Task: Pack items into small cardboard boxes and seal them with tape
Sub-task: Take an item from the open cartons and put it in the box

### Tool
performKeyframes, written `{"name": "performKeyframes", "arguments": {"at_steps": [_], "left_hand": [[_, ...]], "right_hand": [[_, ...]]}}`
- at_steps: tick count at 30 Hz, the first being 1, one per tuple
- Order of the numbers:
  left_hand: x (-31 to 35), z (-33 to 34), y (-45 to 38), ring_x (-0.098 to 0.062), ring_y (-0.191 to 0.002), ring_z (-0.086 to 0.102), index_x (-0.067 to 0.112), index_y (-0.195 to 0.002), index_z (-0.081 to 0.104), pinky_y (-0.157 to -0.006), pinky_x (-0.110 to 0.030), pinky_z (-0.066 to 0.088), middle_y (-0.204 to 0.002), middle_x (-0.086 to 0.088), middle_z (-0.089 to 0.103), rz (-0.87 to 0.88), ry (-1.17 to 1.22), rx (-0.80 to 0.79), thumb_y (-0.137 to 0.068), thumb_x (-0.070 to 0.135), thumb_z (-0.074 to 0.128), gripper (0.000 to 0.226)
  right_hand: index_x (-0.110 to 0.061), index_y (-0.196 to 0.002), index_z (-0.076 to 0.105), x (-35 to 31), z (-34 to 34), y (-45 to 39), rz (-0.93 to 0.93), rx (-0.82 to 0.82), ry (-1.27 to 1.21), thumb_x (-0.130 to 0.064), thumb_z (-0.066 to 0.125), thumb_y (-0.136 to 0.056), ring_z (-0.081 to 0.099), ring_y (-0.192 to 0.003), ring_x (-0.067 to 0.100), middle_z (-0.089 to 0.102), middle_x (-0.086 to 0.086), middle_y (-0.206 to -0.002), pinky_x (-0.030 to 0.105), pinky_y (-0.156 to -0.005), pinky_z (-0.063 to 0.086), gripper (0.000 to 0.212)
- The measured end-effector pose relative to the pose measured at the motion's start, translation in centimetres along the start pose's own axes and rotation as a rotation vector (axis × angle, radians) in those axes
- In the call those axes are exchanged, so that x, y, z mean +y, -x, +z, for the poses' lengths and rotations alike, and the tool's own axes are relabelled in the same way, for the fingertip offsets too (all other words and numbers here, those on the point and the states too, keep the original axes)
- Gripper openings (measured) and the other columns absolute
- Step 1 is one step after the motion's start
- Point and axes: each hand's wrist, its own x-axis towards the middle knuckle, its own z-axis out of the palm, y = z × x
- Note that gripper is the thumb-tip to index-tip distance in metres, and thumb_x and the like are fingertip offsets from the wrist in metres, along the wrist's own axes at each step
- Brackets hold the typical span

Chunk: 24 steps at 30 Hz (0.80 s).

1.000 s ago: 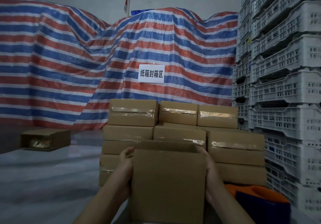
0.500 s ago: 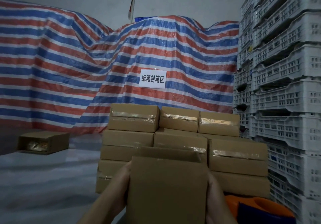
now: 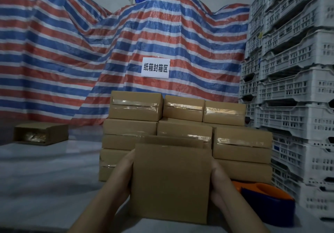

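A small plain cardboard box (image 3: 170,182) stands in front of me on the pale table, its far flap raised. My left hand (image 3: 122,175) grips its left side and my right hand (image 3: 219,182) grips its right side; the fingers on the far faces are hidden. Behind it rises a stack of taped cardboard boxes (image 3: 242,142), several wide and three layers high. An orange and blue tape dispenser (image 3: 267,198) lies just right of my right hand.
An open box on its side (image 3: 40,133) lies at the far left of the table (image 3: 45,175). Stacked white plastic crates (image 3: 292,88) wall off the right. A striped tarp (image 3: 72,52) with a white paper sign (image 3: 155,68) hangs behind.
The box in my hands has come nearer to me and lower. My hands now sit further down its sides. The view has tipped slightly.
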Motion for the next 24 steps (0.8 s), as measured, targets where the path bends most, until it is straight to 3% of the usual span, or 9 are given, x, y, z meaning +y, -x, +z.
{"name": "performKeyframes", "arguments": {"at_steps": [1,3,5,7,9,12,16,21,24], "left_hand": [[-0.1,0.1,-0.1,-0.015,-0.062,0.07,0.012,-0.066,0.076,-0.061,-0.027,0.053,-0.066,-0.007,0.072,-0.015,-0.034,0.03,-0.059,0.039,0.075,0.028],[-0.3,-0.3,0.0,-0.018,-0.066,0.069,0.008,-0.079,0.073,-0.067,-0.032,0.048,-0.066,-0.006,0.072,-0.056,-0.054,0.099,-0.081,0.037,0.068,0.03],[-0.2,-1.1,0.1,-0.03,-0.088,0.072,0.011,-0.1,0.075,-0.078,-0.039,0.05,-0.093,-0.013,0.075,-0.088,-0.039,0.091,-0.101,0.052,0.037,0.056],[0.1,-2.1,0.4,-0.028,-0.107,0.068,0.025,-0.11,0.075,-0.085,-0.036,0.052,-0.113,-0.012,0.072,-0.072,-0.036,-0.044,-0.094,0.069,0.021,0.072],[0.7,-2.3,0.6,-0.022,-0.111,0.067,0.029,-0.117,0.071,-0.085,-0.032,0.054,-0.118,-0.005,0.071,-0.077,-0.067,-0.089,-0.086,0.073,0.031,0.067],[1.1,-1.8,0.3,-0.018,-0.107,0.069,0.035,-0.108,0.075,-0.091,-0.04,0.05,-0.114,0.001,0.073,-0.09,-0.094,-0.046,-0.078,0.066,0.055,0.048],[1.1,-0.7,0.5,-0.026,-0.097,0.071,0.022,-0.105,0.073,-0.086,-0.043,0.051,-0.1,-0.007,0.075,-0.108,-0.126,0.059,-0.079,0.057,0.059,0.045],[1.2,-0.7,0.2,-0.034,-0.104,0.064,0.019,-0.103,0.074,-0.096,-0.053,0.048,-0.103,-0.011,0.072,-0.119,-0.238,0.13,-0.096,0.036,0.053,0.028],[1.3,-0.8,0.1,-0.037,-0.106,0.063,0.017,-0.103,0.074,-0.097,-0.053,0.048,-0.104,-0.013,0.071,-0.135,-0.245,0.125,-0.098,0.032,0.053,0.026]], "right_hand": [[-0.006,-0.122,0.066,0.0,0.1,0.1,-0.002,0.004,0.0,-0.031,0.056,-0.095,0.069,-0.09,0.034,0.076,0.015,-0.09,0.038,-0.071,0.051,0.038],[-0.006,-0.124,0.065,0.1,0.1,0.1,0.003,0.014,-0.008,-0.033,0.055,-0.096,0.069,-0.091,0.035,0.076,0.016,-0.092,0.037,-0.07,0.051,0.04],[-0.006,-0.124,0.065,0.2,0.0,0.1,0.008,0.009,-0.03,-0.035,0.053,-0.098,0.071,-0.083,0.032,0.076,0.015,-0.087,0.035,-0.065,0.051,0.04],[-0.005,-0.125,0.064,0.3,0.0,0.0,0.019,0.008,-0.048,-0.034,0.051,-0.099,0.07,-0.075,0.03,0.076,0.013,-0.08,0.033,-0.061,0.051,0.041],[-0.005,-0.127,0.063,0.5,-0.1,-0.2,0.028,0.007,-0.056,-0.034,0.051,-0.1,0.069,-0.078,0.031,0.075,0.013,-0.08,0.036,-0.063,0.05,0.042],[-0.005,-0.127,0.064,0.5,-0.2,-0.6,0.049,0.019,-0.059,-0.033,0.05,-0.101,0.067,-0.083,0.033,0.074,0.014,-0.083,0.038,-0.067,0.05,0.041],[-0.009,-0.124,0.066,0.5,-0.1,-0.7,0.07,0.042,-0.041,-0.039,0.05,-0.101,0.069,-0.1,0.038,0.074,0.019,-0.106,0.04,-0.074,0.053,0.041],[-0.014,-0.12,0.069,0.9,-0.1,-0.6,0.062,0.048,-0.055,-0.048,0.052,-0.098,0.071,-0.097,0.037,0.075,0.019,-0.102,0.039,-0.074,0.054,0.044],[-0.026,-0.098,0.079,0.8,-0.1,-0.3,0.049,0.009,-0.092,-0.067,0.051,-0.088,0.076,-0.086,0.033,0.078,0.015,-0.094,0.04,-0.074,0.053,0.051]]}}
